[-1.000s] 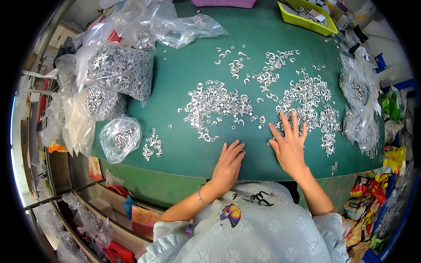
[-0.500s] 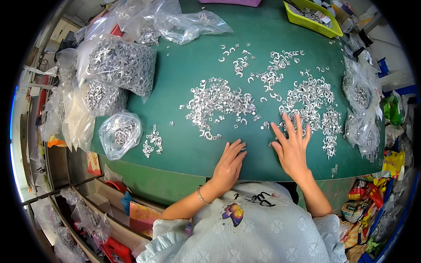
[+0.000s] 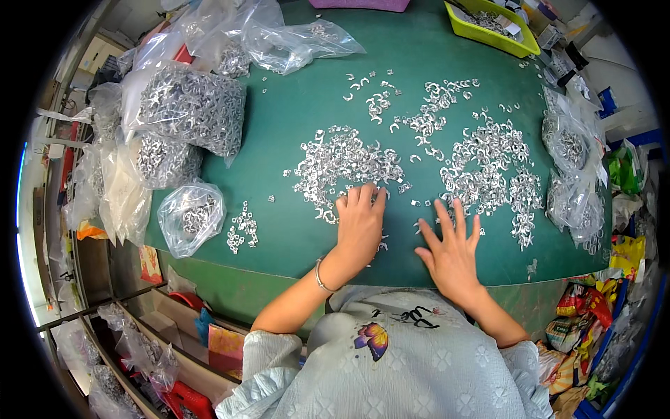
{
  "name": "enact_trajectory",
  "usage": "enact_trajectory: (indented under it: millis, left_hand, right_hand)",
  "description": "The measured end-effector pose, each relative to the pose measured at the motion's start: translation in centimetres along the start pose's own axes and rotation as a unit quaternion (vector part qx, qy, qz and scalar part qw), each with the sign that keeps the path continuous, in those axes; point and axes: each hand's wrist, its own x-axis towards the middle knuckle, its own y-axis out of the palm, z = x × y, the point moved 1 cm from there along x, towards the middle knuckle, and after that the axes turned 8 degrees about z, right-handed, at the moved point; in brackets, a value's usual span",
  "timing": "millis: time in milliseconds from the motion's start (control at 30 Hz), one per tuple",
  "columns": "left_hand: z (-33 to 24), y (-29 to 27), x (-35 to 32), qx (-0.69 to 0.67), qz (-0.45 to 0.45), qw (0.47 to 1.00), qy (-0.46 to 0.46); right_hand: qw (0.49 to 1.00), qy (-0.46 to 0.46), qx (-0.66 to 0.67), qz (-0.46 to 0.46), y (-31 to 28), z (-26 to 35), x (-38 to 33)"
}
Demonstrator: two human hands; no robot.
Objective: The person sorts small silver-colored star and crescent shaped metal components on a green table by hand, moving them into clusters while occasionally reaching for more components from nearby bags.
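Small silvery metal pieces, many of them curved, lie in loose piles on the green table. My left hand [image 3: 361, 223], with a bracelet at its wrist, reaches over the near edge of the middle pile [image 3: 342, 157]. Its fingers are bent down and slightly apart, with the tips at the pieces; nothing shows in its grasp. A few pieces lie beside its palm. Flat and with fingers spread, my right hand [image 3: 450, 255] rests on the table, just short of the right pile [image 3: 481, 164]. It is open and holds nothing.
Clear bags full of metal pieces [image 3: 192, 108] stand on the left, with an open clear bag [image 3: 192, 218] nearer. More bags [image 3: 576, 153] line the right edge. A yellow-green tray [image 3: 495, 38] stands at the far right. Open drawers [image 3: 181, 314] lie below the table's left side.
My left hand has moved forward onto the near edge of the middle pile, its fingers bending down. My right hand has drawn back and slightly left, away from the right pile.
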Motion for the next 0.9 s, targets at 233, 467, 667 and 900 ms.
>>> enact_trajectory:
  millis: [233, 467, 667, 900]
  left_hand:
    - [-0.5, -1.3, -4.8, -0.105, 0.062, 0.992, 0.023]
    - [-2.3, 0.4, -7.3, -0.218, 0.105, 0.968, 0.059]
    - [-1.0, -0.4, -6.5, -0.233, 0.023, 0.972, 0.033]
    - [2.2, -0.8, -3.5, -0.006, 0.027, 0.999, -0.039]
  right_hand:
    - [0.999, -0.014, 0.037, 0.003, 0.0, -0.6, 0.3]
    - [0.998, 0.003, -0.047, 0.042, 2.2, -2.4, -0.4]
    - [0.996, -0.032, 0.023, -0.082, 0.9, -1.7, 3.1]
    - [0.998, -0.026, -0.013, -0.062, 2.5, 0.7, 6.2]
